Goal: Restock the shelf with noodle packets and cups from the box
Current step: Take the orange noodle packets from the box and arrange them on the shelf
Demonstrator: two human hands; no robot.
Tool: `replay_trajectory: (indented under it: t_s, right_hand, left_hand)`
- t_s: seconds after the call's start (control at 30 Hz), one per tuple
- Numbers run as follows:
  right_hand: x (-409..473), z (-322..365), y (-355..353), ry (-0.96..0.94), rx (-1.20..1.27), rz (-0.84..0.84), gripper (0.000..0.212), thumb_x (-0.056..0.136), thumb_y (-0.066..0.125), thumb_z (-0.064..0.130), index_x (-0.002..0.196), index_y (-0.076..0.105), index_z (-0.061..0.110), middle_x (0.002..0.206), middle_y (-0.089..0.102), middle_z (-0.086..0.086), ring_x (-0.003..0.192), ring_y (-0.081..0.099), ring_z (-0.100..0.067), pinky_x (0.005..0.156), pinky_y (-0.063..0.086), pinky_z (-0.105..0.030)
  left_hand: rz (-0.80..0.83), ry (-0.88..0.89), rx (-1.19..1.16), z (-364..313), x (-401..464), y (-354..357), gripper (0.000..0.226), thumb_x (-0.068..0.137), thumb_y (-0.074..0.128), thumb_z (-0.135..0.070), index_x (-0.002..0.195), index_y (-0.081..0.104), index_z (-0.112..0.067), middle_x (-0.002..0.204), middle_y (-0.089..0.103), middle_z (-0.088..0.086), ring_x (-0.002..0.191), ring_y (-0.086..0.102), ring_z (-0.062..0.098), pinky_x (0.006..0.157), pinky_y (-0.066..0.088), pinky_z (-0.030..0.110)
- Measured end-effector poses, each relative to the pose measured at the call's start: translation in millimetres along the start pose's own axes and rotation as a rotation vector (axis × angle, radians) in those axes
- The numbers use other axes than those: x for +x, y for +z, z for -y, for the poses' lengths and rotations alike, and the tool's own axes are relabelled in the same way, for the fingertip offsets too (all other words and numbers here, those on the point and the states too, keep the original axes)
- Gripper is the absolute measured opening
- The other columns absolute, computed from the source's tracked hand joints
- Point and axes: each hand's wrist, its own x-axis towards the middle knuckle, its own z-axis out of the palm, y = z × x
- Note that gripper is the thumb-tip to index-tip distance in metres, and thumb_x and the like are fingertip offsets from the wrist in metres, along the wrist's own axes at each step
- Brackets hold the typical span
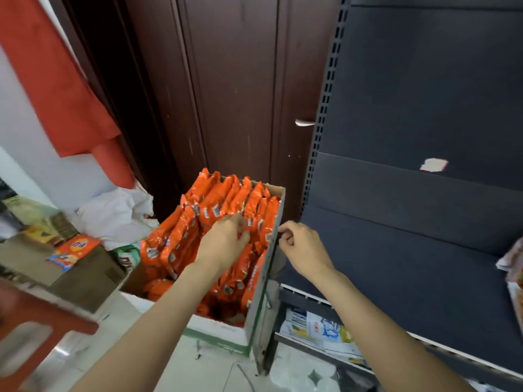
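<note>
Head view: my left hand (226, 240) curls its fingers into the orange noodle packets (226, 210) standing in the box (261, 304), pinching one. My right hand (301, 250) hovers loosely curled beside the box wall, holding nothing. Next I must lift a packet clear onto the dark shelf (410, 250).

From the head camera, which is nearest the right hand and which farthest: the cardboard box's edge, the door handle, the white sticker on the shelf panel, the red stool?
From the right hand:
1. Cardboard box edge, at its fingertips.
2. Door handle, above.
3. White sticker, upper right; close to the handle's rank.
4. Red stool, far lower left.
</note>
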Motion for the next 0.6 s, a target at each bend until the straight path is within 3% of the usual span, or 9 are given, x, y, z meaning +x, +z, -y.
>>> replay_trajectory:
  t_s: [0.3,0.47,0.6]
  right_hand:
    - [77.1,40.3,53.2,-0.044,0.046,0.044,0.033,0.093,0.054,0.021,0.125,0.054,0.019,0.122,0.056,-0.001,0.112,0.054,-0.017,0.093,0.046,-0.031]
    - [111.5,60.1,82.5,-0.075,0.098,0.087,0.037,0.093,0.055,0.018,0.129,0.053,0.016,0.128,0.055,-0.004,0.119,0.051,-0.017,0.101,0.039,-0.028]
    - [119.8,76.8,117.3,-0.029,0.139,0.184,0.04,0.093,0.055,0.017,0.132,0.05,0.015,0.13,0.055,-0.006,0.12,0.053,-0.021,0.102,0.042,-0.032]
  left_hand:
    - [-0.036,-0.015,0.042,83.8,66.5,-21.7,0.029,0.087,0.057,-0.018,0.115,0.06,-0.012,0.117,0.059,0.013,0.112,0.052,0.033,0.097,0.041,0.04]
    - [0.032,-0.112,0.243,121.9,83.2,-32.2,0.048,0.088,0.056,-0.025,0.133,0.047,-0.015,0.131,0.046,0.009,0.119,0.042,0.031,0.097,0.04,0.042]
    - [0.128,-0.193,0.229,149.7,80.3,-44.3,0.063,0.082,0.065,-0.035,0.136,0.041,-0.014,0.126,0.044,0.012,0.119,0.043,0.031,0.098,0.041,0.042]
